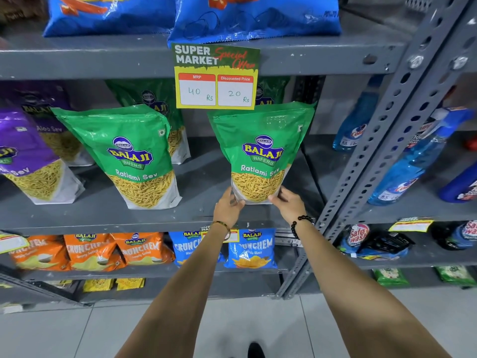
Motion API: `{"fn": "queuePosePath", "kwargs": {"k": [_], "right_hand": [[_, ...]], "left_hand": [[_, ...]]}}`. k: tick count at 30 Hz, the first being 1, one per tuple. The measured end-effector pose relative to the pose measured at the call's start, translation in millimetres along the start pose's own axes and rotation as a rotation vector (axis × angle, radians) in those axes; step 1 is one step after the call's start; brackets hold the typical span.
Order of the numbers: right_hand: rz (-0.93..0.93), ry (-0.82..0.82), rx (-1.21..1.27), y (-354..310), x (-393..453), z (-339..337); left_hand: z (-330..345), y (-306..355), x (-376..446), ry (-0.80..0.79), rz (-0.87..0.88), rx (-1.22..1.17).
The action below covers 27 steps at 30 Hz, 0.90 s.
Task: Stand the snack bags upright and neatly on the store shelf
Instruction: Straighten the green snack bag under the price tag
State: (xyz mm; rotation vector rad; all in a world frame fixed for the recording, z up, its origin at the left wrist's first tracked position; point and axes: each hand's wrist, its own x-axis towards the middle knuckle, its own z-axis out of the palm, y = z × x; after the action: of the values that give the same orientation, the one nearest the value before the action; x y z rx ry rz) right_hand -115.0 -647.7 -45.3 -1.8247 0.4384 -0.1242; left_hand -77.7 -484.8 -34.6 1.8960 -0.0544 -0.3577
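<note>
A green Ratlami Sev bag (260, 151) stands upright on the grey middle shelf (103, 215), near its right end. My left hand (228, 206) grips the bag's lower left corner and my right hand (287, 202) grips its lower right corner. A second green Ratlami Sev bag (129, 156) stands further left, leaning slightly. Behind these, two more green bags (157, 104) are partly hidden. Purple Aloo Sev bags (23, 156) stand at the far left.
A price sign (216, 76) hangs from the upper shelf edge above the held bag. Blue chip bags (255, 16) sit on the top shelf. Orange and blue Crunchem bags (250, 249) fill the lower shelf. A perforated steel upright (387, 140) and blue spray bottles (410, 166) stand to the right.
</note>
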Motion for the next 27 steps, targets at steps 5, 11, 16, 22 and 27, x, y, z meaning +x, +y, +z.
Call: {"fn": "queuePosePath", "kwargs": {"k": [5, 11, 16, 22, 27], "right_hand": [[0.004, 0.024, -0.016, -1.6, -0.4, 0.4], [0.004, 0.037, -0.016, -5.1, -3.5, 1.3], [-0.004, 0.037, -0.032, -4.9, -4.8, 0.0], [-0.004, 0.048, -0.013, -8.5, -9.2, -0.6], [0.012, 0.039, -0.002, -7.1, -8.6, -0.2]], "left_hand": [[-1.8, 2.6, -1.6, -0.005, 0.001, 0.012], [-2.9, 2.6, -1.7, -0.009, -0.005, 0.023], [-3.5, 1.0, -1.9, -0.004, -0.026, -0.002], [-3.1, -0.3, -1.0, 0.001, -0.032, 0.004], [-4.1, -0.3, -1.0, -0.008, -0.021, 0.035]]}}
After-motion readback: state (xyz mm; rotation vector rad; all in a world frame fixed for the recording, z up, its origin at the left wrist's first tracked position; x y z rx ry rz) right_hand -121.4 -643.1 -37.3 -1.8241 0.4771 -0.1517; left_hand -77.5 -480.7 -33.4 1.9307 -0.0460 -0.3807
